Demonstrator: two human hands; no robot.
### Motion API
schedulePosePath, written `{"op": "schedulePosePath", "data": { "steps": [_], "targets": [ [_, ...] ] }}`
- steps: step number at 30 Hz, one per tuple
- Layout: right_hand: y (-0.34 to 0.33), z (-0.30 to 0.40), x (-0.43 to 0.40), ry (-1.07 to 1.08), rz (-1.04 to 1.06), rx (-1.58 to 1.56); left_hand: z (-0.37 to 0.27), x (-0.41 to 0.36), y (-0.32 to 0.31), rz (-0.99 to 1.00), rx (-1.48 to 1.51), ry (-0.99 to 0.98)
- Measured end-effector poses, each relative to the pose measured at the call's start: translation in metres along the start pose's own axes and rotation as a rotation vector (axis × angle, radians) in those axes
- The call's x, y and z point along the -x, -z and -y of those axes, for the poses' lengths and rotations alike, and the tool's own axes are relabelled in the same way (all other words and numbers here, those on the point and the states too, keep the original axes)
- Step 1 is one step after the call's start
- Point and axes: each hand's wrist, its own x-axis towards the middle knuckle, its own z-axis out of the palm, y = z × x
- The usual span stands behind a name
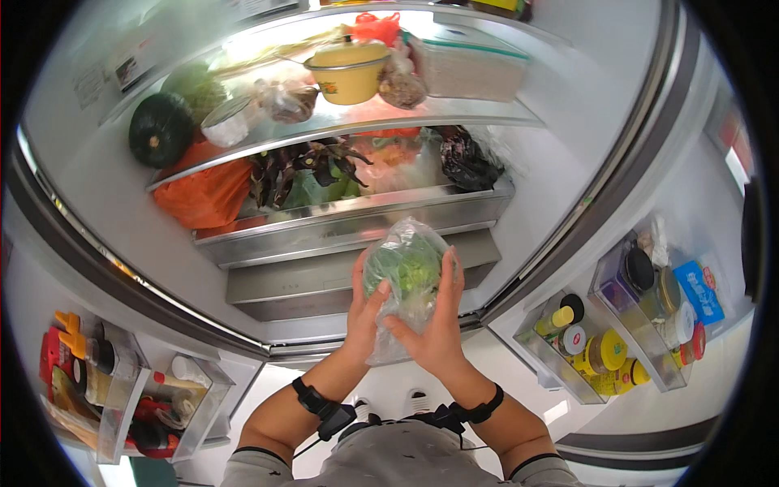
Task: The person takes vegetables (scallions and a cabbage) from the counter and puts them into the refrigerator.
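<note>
A green leafy vegetable in a clear plastic bag [406, 268] is held up between both hands before the refrigerator. My left hand [366, 313] grips its left side, thumb across the front. On the right side, my right hand [435, 322] has its fingers along the bag and its thumb near the lower part. Just beyond lies the metal-edged front of a drawer [359, 222]. Inside that drawer are dark purple-green pods [304, 164], an orange plastic bag [207, 192] and a black plastic bag [467, 159].
The shelf above holds a dark green squash [161, 130], a yellow lidded pot [348, 73], a white round container [228, 122], bagged food and a clear box with a teal rim [475, 67]. Open doors on both sides carry bins of jars [602, 353] and bottles [103, 356].
</note>
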Motion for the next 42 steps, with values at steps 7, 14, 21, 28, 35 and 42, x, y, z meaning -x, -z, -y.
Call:
{"op": "schedulePosePath", "data": {
  "steps": [7,14,21,28,35,42],
  "targets": [
    [-0.006,-0.022,0.01,-0.077,-0.258,-0.44,-0.003,-0.005,-0.066,-0.007,-0.319,-0.167],
    [0.017,-0.027,-0.048,-0.278,-0.279,-1.027,0.003,-0.01,-0.051,0.24,-0.333,-0.211],
    [0.028,-0.041,-0.119,-0.395,-0.108,-1.426,-0.029,-0.026,-0.042,0.221,-0.449,-0.157],
    [0.017,-0.045,-0.138,-0.48,-0.034,-1.403,-0.035,-0.013,-0.007,0.107,-0.312,-0.048],
    [0.024,-0.027,-0.18,-0.373,-0.066,-1.007,-0.038,-0.023,0.01,0.102,-0.349,-0.098],
    [0.002,-0.059,-0.25,-0.422,-0.057,-0.223,-0.013,-0.002,0.018,0.163,-0.203,0.022]
  ]
}}
